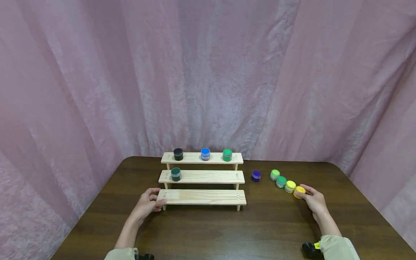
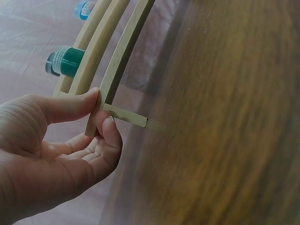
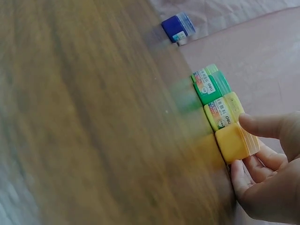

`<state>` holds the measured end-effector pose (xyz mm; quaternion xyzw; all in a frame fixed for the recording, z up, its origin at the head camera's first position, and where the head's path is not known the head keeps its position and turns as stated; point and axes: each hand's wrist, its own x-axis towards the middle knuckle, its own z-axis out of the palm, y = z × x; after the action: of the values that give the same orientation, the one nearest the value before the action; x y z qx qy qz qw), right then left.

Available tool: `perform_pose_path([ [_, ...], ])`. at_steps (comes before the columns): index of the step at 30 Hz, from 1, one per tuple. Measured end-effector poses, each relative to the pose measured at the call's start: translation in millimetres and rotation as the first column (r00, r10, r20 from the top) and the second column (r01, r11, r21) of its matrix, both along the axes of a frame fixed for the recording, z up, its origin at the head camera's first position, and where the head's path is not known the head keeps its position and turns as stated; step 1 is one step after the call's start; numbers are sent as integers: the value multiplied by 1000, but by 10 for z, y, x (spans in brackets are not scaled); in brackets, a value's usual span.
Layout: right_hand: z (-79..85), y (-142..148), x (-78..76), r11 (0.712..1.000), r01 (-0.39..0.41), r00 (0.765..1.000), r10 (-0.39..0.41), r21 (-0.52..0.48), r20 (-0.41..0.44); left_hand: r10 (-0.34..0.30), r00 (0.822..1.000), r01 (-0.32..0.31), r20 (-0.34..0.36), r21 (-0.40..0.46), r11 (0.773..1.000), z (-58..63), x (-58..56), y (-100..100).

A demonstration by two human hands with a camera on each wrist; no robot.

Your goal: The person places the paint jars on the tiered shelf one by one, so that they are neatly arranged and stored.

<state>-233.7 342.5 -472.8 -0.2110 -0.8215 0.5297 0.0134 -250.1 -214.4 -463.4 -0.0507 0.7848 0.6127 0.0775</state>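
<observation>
A three-tier wooden display rack [image 1: 201, 196] stands on the table. My left hand [image 1: 146, 206] pinches the left end of its lowest tier, thumb on top and fingers underneath in the left wrist view. At the right, my right hand [image 1: 314, 202] grips an orange-yellow paint jar [image 3: 232, 143] between thumb and fingers. That jar stands at the near end of a slanting row with a yellow paint jar [image 1: 290, 186], a green paint jar [image 1: 281, 182] and a light green paint jar [image 1: 274, 175]. A dark purple paint jar [image 1: 256, 176] sits apart, nearer the rack.
On the top tier are a black jar [image 1: 178, 154], a blue jar [image 1: 205, 154] and a green jar [image 1: 227, 155]. A dark green jar [image 1: 176, 174] stands at the left of the middle tier. Behind the brown table [image 1: 208, 231] hangs a pink curtain [image 1: 208, 72].
</observation>
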Motion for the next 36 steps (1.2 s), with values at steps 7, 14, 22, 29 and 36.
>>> perform_pose_path([
  [7,64,34,58,997,16,999,-18,-70,-41,-12,1000,12,-8,0,1000,-7,-1,-2],
  [14,141,15,55,998,18,998,-22,-66,-56,-15,1000,15,-11,0,1000,10,-1,-9],
  [22,249,-75,46,997,13,996,-19,-76,-82,-16,1000,16,-14,7,1000,-9,1,-11],
  [29,354,-174,39,999,-17,994,11,-51,-104,-13,1000,14,-21,6,1000,-26,1,-13],
  [36,480,-321,4,998,-59,994,56,-23,-97,-10,1000,10,-17,1,1000,-34,-11,-15],
])
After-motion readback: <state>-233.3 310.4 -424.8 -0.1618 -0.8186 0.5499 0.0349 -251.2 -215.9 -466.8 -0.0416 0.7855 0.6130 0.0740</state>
